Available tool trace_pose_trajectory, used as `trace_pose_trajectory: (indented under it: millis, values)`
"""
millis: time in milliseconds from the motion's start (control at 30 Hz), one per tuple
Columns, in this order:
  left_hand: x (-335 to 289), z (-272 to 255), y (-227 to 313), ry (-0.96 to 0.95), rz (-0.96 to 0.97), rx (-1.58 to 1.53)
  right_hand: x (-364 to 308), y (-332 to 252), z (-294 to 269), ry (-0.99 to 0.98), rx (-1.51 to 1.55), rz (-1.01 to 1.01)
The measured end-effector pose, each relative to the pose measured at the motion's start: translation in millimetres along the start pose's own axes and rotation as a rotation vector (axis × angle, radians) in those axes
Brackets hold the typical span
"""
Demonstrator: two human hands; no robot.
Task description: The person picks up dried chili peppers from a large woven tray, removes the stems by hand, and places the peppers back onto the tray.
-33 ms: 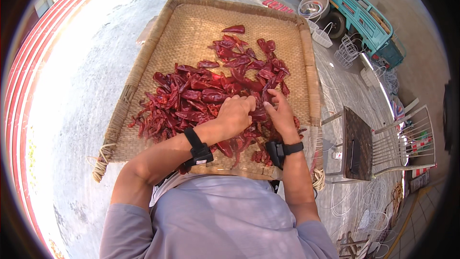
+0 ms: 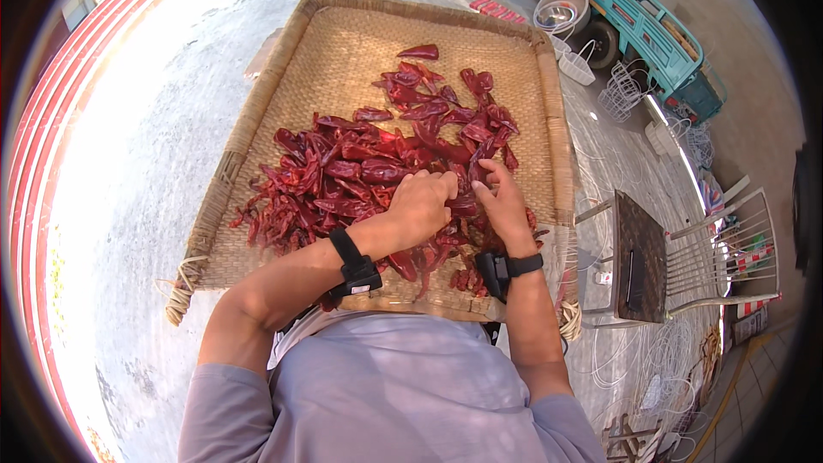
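Pale concrete ground [image 2: 154, 163], sunlit at left; teal cargo vehicle [image 2: 639, 10] parked upper right. No visible difference from the earlier frame: both hands, peppers and tray match in position. Rectangular woven tray [image 2: 287, 90], thick-rimmed, lies before the person. Dried red peppers [image 2: 377, 173] heaped in its middle and near half, a few scattered toward the far side; weave bare at far left. Left hand [image 2: 424, 204] curled down over the heap; grasp hidden, cannot tell. Right hand [image 2: 506, 210] just beside it, thumb and forefinger bent among peppers; grip unclear. Round tub [image 2: 580, 0] near the vehicle contains pale coils.
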State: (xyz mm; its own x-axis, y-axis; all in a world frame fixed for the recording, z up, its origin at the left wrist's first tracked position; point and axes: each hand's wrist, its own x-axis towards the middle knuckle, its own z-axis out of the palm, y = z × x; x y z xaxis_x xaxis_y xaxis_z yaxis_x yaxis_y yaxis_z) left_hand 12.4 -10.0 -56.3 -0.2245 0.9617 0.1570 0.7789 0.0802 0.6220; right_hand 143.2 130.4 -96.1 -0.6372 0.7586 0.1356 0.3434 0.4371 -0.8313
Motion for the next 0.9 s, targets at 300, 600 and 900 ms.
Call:
trace_pose_trajectory:
  millis: [300, 600, 900]
  values:
    - [-3, 0, -2, -0.003, 0.028, -0.015, -3, -13, -1, 0.003, 0.389, 0.084]
    - [-3, -2, -3, 0.007, 0.026, -0.094, -3, -16, -2, 0.038, 0.426, 0.039]
    - [-4, -2, -2, 0.0, 0.019, -0.119, 2, -10, -10, 0.198, 0.403, 0.082]
